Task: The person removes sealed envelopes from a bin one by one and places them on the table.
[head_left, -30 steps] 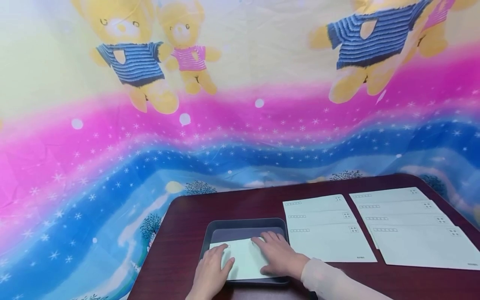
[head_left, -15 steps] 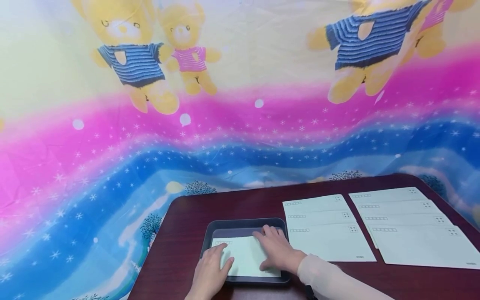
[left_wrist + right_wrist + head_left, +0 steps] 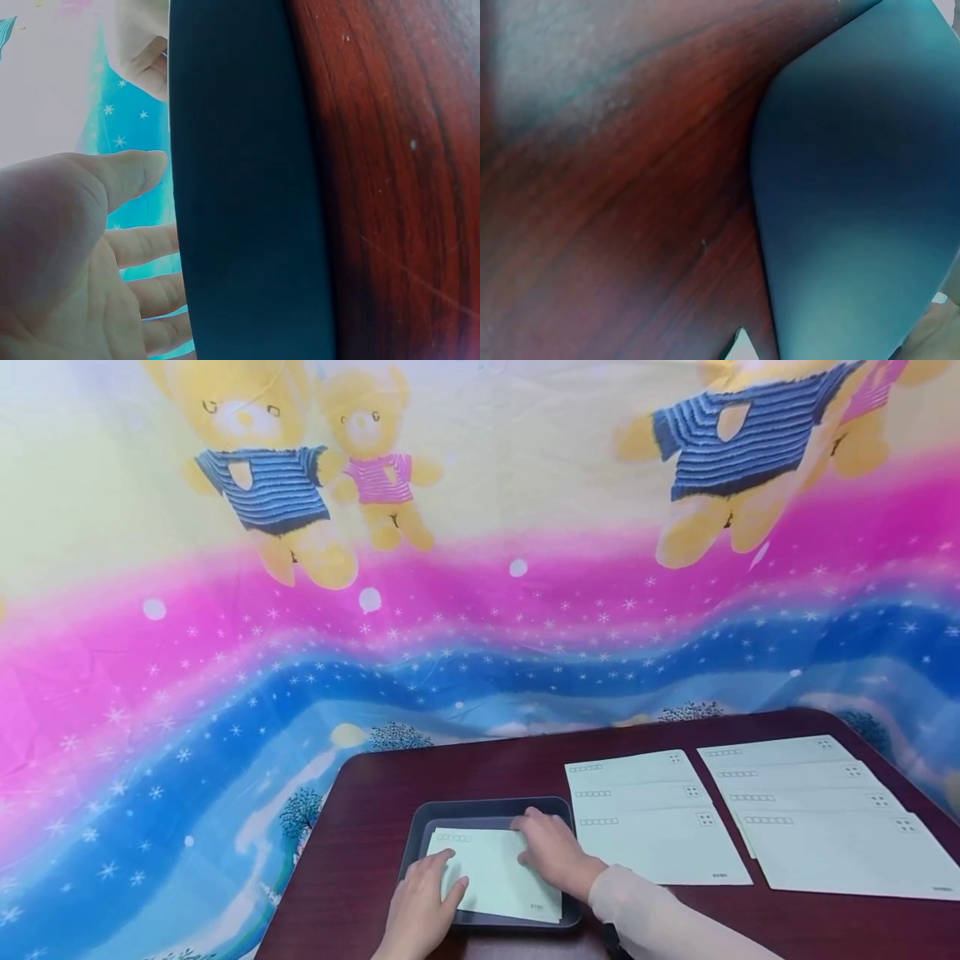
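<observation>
A pale green envelope (image 3: 498, 877) with a row of small boxes at its upper left lies in a dark grey tray (image 3: 487, 807), slightly askew, with another paper edge just under it. My left hand (image 3: 425, 900) reaches over the tray's left wall, thumb and fingertips at the envelope's left side. In the left wrist view its fingers (image 3: 146, 245) extend loosely behind the dark tray wall. My right hand (image 3: 553, 852) bends over the envelope's upper right corner, fingertips at the top edge and thumb above the paper. The right wrist view shows mostly the tray's outer wall (image 3: 855, 187).
Right of the tray, overlapping envelopes lie in two columns, a nearer column (image 3: 660, 852) and a farther-right one (image 3: 855, 852). The dark red wooden table (image 3: 330, 877) has a rounded far edge. A cloth printed with bears (image 3: 480, 635) hangs behind it.
The envelope has shifted up and right, turned slightly, and its near edge sits lower inside the tray. My right hand has moved slightly up, its fingers drawing in; the left stays put.
</observation>
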`<control>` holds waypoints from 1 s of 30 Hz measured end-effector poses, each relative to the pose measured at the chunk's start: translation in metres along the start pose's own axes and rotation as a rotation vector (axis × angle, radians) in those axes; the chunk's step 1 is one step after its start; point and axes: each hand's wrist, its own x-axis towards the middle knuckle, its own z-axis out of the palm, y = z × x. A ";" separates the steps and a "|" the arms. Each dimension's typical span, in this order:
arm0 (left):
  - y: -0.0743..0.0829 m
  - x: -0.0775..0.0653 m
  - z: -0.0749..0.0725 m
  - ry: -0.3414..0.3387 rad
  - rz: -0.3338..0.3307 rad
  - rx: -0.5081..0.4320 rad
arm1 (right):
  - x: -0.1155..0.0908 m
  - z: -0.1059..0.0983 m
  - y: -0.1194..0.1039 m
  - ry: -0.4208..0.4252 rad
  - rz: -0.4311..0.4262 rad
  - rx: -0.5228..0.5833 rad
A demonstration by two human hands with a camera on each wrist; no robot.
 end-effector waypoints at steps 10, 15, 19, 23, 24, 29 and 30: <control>-0.001 -0.001 -0.002 -0.007 -0.005 -0.003 | 0.000 -0.003 -0.001 0.004 0.058 0.014; 0.000 -0.001 -0.004 -0.022 -0.027 0.009 | 0.002 -0.005 -0.001 0.038 0.030 0.010; 0.000 -0.001 -0.005 -0.022 -0.033 0.010 | 0.003 -0.008 -0.002 0.056 0.012 0.025; 0.001 -0.001 -0.007 -0.016 -0.042 0.009 | 0.003 -0.012 -0.005 0.061 0.023 0.040; 0.001 -0.001 -0.007 -0.014 -0.045 0.008 | 0.003 -0.013 -0.006 0.061 0.030 0.043; 0.002 -0.002 -0.011 0.012 -0.045 0.002 | 0.004 -0.018 -0.010 0.050 0.059 0.071; 0.001 -0.002 -0.011 0.020 -0.041 0.002 | 0.004 -0.020 -0.010 0.046 0.062 0.075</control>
